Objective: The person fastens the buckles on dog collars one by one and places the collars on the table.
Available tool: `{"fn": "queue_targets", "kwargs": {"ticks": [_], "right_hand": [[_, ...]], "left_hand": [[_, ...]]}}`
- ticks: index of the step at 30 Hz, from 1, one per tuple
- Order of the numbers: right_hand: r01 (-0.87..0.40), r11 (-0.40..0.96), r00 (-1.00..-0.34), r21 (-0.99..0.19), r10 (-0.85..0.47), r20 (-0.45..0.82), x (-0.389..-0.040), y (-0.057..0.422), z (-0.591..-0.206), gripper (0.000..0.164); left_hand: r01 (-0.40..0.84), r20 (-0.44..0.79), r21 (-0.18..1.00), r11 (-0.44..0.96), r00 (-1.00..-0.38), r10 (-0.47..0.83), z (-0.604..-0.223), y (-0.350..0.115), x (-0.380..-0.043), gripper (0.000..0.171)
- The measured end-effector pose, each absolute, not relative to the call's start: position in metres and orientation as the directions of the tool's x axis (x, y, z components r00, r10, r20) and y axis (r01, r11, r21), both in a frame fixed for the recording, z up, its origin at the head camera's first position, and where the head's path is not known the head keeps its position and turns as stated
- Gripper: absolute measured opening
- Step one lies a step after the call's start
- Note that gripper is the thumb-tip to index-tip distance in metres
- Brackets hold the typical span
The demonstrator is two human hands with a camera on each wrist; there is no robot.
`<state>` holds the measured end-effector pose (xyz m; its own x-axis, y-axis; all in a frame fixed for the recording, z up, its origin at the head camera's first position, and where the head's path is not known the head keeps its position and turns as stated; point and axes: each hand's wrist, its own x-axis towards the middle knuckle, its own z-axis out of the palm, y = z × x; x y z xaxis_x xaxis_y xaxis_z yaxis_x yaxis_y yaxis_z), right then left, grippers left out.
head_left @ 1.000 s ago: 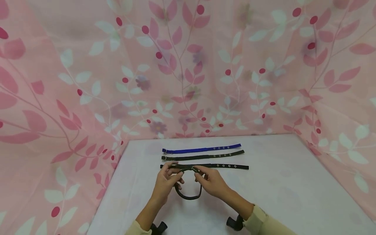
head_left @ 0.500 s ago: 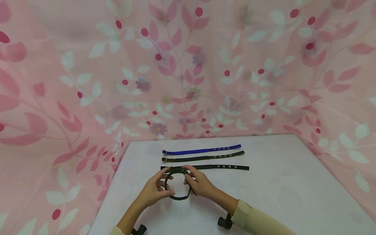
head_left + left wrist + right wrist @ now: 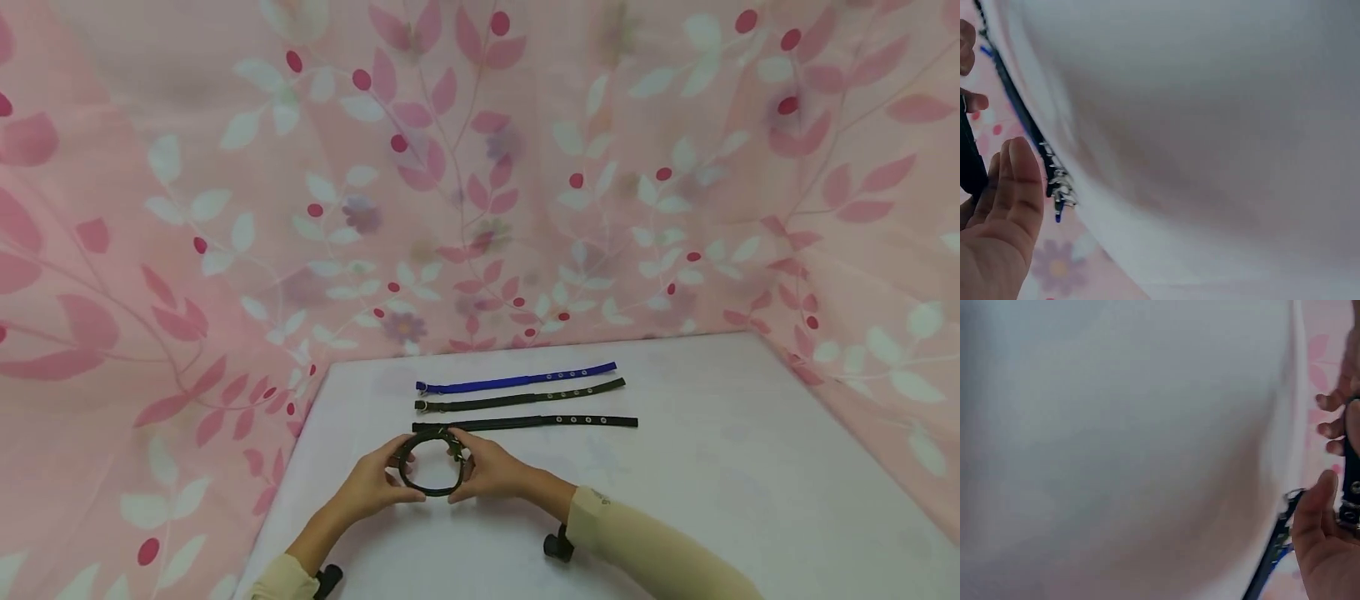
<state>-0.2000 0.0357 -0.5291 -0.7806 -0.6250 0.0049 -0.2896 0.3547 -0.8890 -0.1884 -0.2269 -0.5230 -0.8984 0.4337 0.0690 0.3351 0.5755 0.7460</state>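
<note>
A dark collar (image 3: 435,492) is bent into a round loop with its buckle at the upper right, held just above the white table. My left hand (image 3: 371,485) grips the loop's left side, thumb at the bottom and fingers at the top. My right hand (image 3: 491,471) holds the right side by the buckle. In the left wrist view, the left hand (image 3: 1004,212) appears beside the dark band (image 3: 969,156). Metal eyelets and the buckle on the collar (image 3: 1352,469) show past the right hand (image 3: 1329,544) in the right wrist view.
Behind the hands three collars lie flat in rows on the table (image 3: 675,500): a blue one (image 3: 487,386), a dark green one (image 3: 487,405) and a black one (image 3: 487,423), nearest the loop. Pink floral cloth (image 3: 480,167) surrounds the table's back and sides.
Both hands and the looped collar have moved left. The loop looks rounder, and my hands have shifted from its top to its two sides. The three flat collars stay put.
</note>
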Motion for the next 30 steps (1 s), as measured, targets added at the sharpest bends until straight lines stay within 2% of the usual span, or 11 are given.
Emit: {"fn": "queue_targets", "kwargs": {"ticks": [3, 7, 13, 16, 23, 30], "right_hand": [[-0.386, 0.463, -0.788, -0.798, -0.615, 0.024, -0.207, 0.03, -0.538, 0.094], [-0.423, 0.583, -0.805, -0.694, -0.594, -0.008, -0.212, 0.023, -0.547, 0.084], [-0.358, 0.677, -0.833, -0.643, -0.543, -0.107, -0.213, 0.017, -0.553, 0.092], [-0.367, 0.694, -0.835, -0.62, -0.539, -0.109, -0.216, 0.018, -0.554, 0.093], [-0.292, 0.636, -0.833, -0.714, -0.535, -0.137, -0.226, 0.024, -0.549, 0.087], [-0.322, 0.645, -0.83, -0.693, -0.545, -0.121, -0.223, 0.022, -0.552, 0.087]], "left_hand": [[0.338, 0.027, 0.725, 0.6, -0.885, 0.465, -0.527, -0.233, -0.196, 0.088], [0.304, -0.045, 0.694, 0.652, -0.886, 0.461, -0.536, -0.238, -0.203, 0.085], [0.259, -0.092, 0.665, 0.7, -0.902, 0.421, -0.546, -0.242, -0.204, 0.086], [0.244, -0.093, 0.664, 0.707, -0.912, 0.401, -0.549, -0.24, -0.206, 0.087], [0.252, -0.08, 0.617, 0.746, -0.922, 0.378, -0.551, -0.236, -0.215, 0.085], [0.265, -0.075, 0.635, 0.725, -0.914, 0.4, -0.55, -0.239, -0.212, 0.085]]}}
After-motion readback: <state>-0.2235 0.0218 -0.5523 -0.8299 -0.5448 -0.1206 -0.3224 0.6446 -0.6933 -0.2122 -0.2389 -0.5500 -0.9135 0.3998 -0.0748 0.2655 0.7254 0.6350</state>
